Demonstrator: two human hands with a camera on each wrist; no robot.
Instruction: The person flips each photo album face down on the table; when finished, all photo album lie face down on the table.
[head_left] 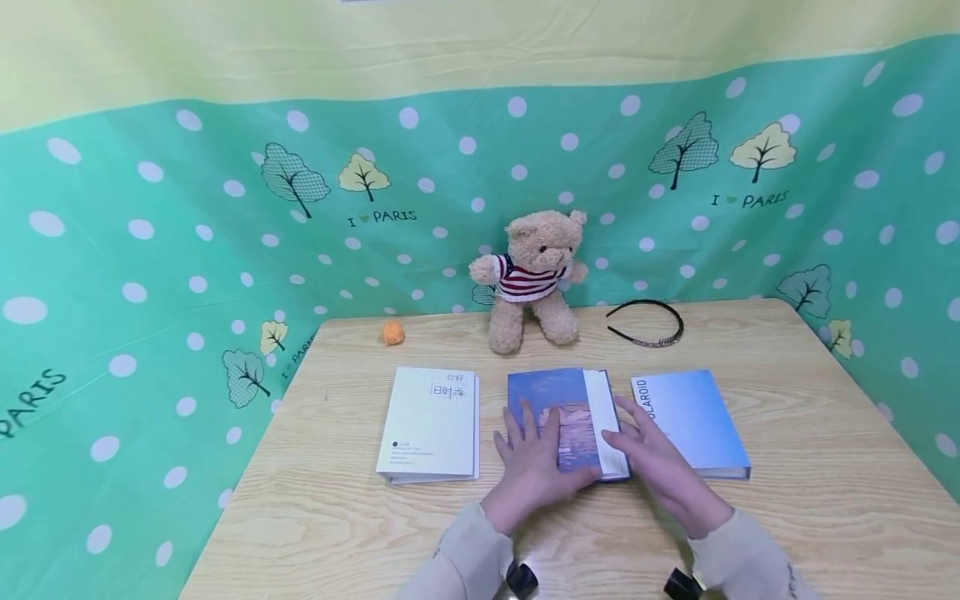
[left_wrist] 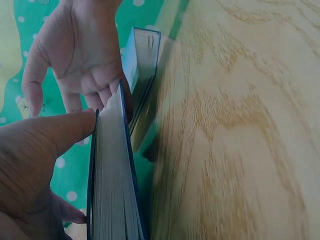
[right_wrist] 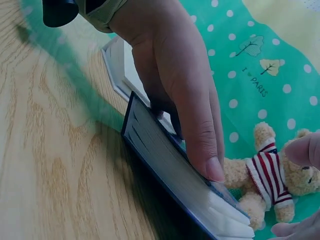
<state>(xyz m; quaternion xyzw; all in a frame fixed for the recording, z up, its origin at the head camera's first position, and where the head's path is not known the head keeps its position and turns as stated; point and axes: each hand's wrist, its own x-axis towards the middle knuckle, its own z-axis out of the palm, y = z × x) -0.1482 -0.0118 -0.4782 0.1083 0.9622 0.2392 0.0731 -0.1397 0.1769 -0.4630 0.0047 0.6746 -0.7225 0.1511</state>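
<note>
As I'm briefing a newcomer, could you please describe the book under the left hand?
On the wooden table, in front of the teddy bear, find the middle book between the white book and the light-blue book. Unlike either neighbour, its blue cover carries a pinkish picture and a pale strip.

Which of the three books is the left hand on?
The middle book, the one with a blue and pink picture cover. The left hand lies across it, apart from the white book and the sky-blue book.
</note>
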